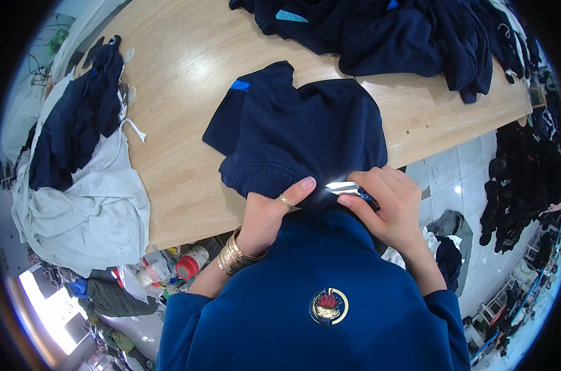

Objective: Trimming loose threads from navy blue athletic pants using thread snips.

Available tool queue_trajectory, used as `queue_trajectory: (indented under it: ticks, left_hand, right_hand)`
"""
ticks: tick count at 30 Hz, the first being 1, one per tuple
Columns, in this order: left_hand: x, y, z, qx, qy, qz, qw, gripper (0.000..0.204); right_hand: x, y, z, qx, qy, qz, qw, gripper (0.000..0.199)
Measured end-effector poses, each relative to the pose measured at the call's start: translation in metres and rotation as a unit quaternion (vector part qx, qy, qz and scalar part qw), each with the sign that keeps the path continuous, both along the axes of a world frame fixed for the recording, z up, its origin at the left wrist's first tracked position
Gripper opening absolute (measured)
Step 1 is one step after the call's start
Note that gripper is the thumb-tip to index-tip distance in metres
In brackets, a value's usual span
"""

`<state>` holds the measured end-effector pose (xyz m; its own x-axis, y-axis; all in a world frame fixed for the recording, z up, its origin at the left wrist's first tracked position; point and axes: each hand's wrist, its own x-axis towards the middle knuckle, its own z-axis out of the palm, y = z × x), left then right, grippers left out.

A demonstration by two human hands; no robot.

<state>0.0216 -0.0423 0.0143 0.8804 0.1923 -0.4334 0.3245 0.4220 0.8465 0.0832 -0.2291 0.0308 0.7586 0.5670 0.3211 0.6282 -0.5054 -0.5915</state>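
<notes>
Navy garment (299,133) spread on the wooden table (181,68), hem edge pulled over the near table edge toward the body. Light-blue tab visible at its far left shoulder.

Left hand (269,213): thumb pressed flat on top of the ribbed hem, remaining fingers curled under the fabric, pinching it taut. Ring on the thumb, stack of gold bangles (234,253) at the wrist.

Right hand (385,207): fingers closed around small thread snips (345,187), metal blades pointing left toward the left thumb, tips just beside the hem fold. Blade gap too small to tell.

Step in hand, as judged: trimming loose thread at the hem, fabric held steady by one hand, cutter brought in by the other. Next move seems to call for a fine approach of the blade tips to the thread alone, fabric kept taut, tips kept clear of the thumb and the knit.

Elsewhere: pile of navy garments (404,37) at the far table edge, grey and navy clothing heap (83,185) at left, dark clothes (521,179) on the tiled floor at right.
</notes>
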Motion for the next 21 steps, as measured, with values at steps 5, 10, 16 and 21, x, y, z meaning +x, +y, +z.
queue_trajectory:
  ticks: [5, 10, 16, 21]
  left_hand:
    - [-0.0038, 0.0003, -0.0028, 0.053, -0.01, -0.007, 0.999, 0.034]
    - [-0.0026, -0.0017, -0.0016, 0.052, -0.012, 0.002, 0.999, 0.034]
    - [0.0006, 0.0006, 0.0051, -0.008, 0.036, -0.029, 0.999, 0.045]
    - [0.0002, -0.0014, 0.005, -0.036, 0.018, 0.002, 0.999, 0.038]
  right_hand:
    - [-0.0003, 0.0017, 0.0032, -0.042, -0.045, -0.002, 0.998, 0.027]
    - [0.0007, 0.0014, 0.0025, -0.051, -0.053, -0.003, 0.997, 0.027]
    - [-0.0007, 0.0027, 0.002, -0.058, -0.047, -0.011, 0.997, 0.026]
    - [-0.0021, 0.0051, -0.001, -0.052, -0.044, -0.017, 0.998, 0.026]
